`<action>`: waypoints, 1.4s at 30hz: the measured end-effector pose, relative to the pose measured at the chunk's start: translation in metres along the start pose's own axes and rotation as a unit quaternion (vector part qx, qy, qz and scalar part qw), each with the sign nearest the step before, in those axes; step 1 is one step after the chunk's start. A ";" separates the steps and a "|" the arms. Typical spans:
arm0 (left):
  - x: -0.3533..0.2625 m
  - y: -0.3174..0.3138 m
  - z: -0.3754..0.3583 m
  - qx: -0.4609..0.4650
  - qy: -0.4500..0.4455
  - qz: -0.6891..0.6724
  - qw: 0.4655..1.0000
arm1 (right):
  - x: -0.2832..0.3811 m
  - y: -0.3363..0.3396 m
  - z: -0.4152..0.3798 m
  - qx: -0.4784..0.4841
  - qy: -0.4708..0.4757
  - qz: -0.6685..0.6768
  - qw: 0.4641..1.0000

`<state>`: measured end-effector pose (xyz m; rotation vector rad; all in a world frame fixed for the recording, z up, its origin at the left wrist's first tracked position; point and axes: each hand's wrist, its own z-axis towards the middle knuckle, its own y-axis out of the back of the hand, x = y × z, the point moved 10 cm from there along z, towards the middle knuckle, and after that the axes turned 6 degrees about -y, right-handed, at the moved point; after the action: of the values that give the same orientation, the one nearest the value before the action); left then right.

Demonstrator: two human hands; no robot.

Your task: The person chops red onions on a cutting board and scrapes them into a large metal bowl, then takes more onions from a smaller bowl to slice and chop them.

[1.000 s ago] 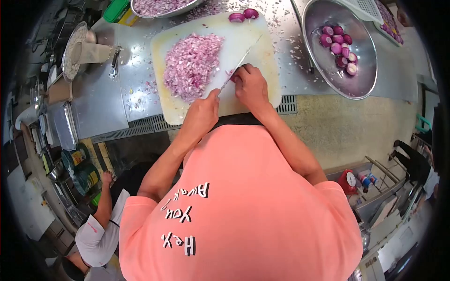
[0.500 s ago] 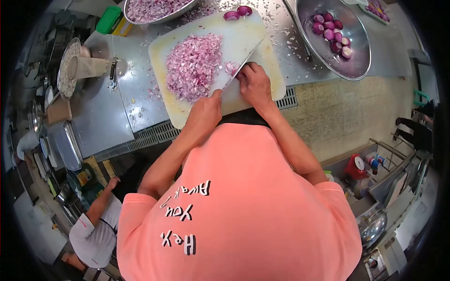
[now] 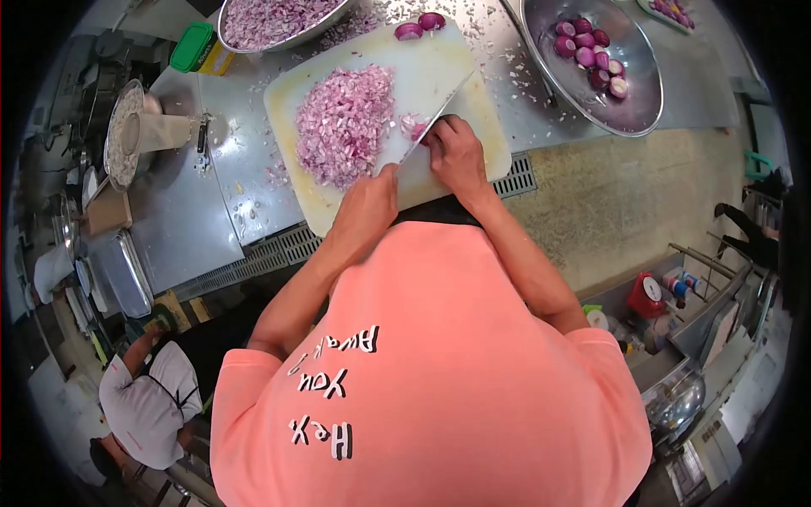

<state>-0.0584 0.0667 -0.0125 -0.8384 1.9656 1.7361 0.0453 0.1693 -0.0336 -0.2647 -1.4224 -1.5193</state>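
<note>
My left hand (image 3: 369,203) is closed round the handle end of a kitchen knife (image 3: 443,107), whose blade slants up to the right. Just right of the blade, my right hand (image 3: 459,155) has curled fingers over a piece of red onion, mostly hidden beneath them. Some cut onion (image 3: 411,125) lies left of the blade. Both hands are over a pale cutting board (image 3: 431,59). A large heap of chopped red onion (image 3: 346,125) covers the board's left part. Red onion halves (image 3: 409,32) rest by its far edge.
A steel bowl of chopped onion (image 3: 279,19) stands behind the board. To the right, another steel bowl (image 3: 638,93) contains peeled red onions (image 3: 585,56). A green-lidded tub (image 3: 193,48) and a second knife (image 3: 203,135) are at left. Another person (image 3: 156,401) is at lower left.
My hands and the knife stay almost in place on the board. The view has shifted slightly. At lower left, the other person has moved, and their arm is drawn back from the counter.
</note>
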 end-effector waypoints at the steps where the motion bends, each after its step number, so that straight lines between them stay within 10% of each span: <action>1: 0.003 -0.004 0.001 0.004 0.003 0.015 1.000 | 0.000 0.000 -0.001 0.001 -0.001 0.001 1.000; 42: 0.007 -0.006 0.030 -0.041 0.051 -0.017 0.998 | -0.002 -0.003 0.016 0.029 -0.016 0.060 0.998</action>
<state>-0.0625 0.0943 -0.0258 -1.0006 1.9430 1.7972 0.0370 0.1829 -0.0327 -0.3336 -1.4471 -1.3801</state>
